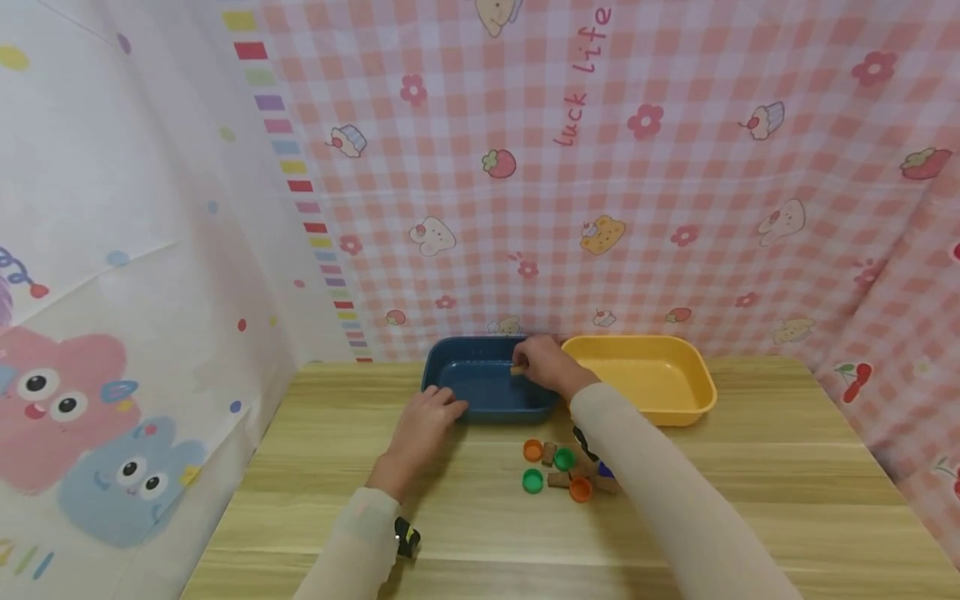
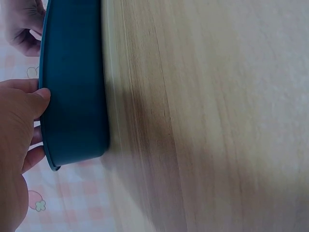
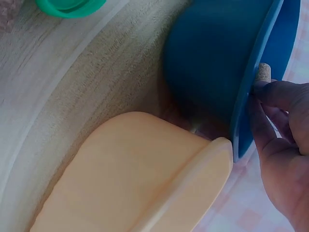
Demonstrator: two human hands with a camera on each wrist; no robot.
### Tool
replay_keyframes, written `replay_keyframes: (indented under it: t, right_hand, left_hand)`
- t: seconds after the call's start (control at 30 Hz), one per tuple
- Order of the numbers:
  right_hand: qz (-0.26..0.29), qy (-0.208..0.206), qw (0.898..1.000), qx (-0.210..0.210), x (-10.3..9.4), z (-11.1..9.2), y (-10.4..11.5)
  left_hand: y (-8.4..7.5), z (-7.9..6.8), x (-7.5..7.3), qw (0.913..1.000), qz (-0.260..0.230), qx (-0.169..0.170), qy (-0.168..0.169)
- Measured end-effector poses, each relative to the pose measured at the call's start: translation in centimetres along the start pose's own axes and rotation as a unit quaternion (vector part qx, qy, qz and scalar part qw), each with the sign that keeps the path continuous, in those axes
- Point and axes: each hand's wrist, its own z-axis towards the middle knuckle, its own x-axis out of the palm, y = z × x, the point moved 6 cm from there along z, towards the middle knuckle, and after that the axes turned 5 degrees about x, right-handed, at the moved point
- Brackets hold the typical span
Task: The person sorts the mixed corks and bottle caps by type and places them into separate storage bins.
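My left hand (image 1: 429,419) grips the front left rim of a dark blue basin (image 1: 491,414), thumb on the outer wall and the other fingers over the edge, as the left wrist view shows. Between the fingertips of my right hand (image 1: 547,364) is a pinched cork (image 3: 263,72), held over the right side of that basin. Below my right forearm, on the table, lie loose brown corks (image 1: 558,480) among bottle caps: orange caps (image 1: 532,451), green caps (image 1: 532,481) and a blue one (image 1: 606,469) partly hidden by the sleeve.
A yellow basin (image 1: 701,414) stands right beside the blue one at the table's back edge. Behind both hangs a pink checked cloth (image 1: 637,183). The wooden table (image 1: 465,533) extends toward me, with a white printed cloth (image 1: 172,292) at its left.
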Motion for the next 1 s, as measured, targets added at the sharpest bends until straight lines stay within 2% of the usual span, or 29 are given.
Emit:
replay_keyframes:
  t: [0.43, 0.7, 1.0]
  right_hand:
    - [0.013, 0.013, 1.000, 0.008, 0.6, 0.4, -0.2]
    - [0.038, 0.070, 0.996, 0.040, 1.5, 0.6, -0.4]
    - [0.043, 0.058, 0.997, 0.022, 0.7, 0.3, -0.2]
  left_hand:
    - [0.0, -0.1, -0.2, 1.0000, 0.004, -0.004, 0.000]
    - [-0.2, 0.0, -0.2, 0.9997, -0.008, -0.012, 0.018]
    - [-0.2, 0.1, -0.2, 0.9998, -0.015, -0.012, 0.009]
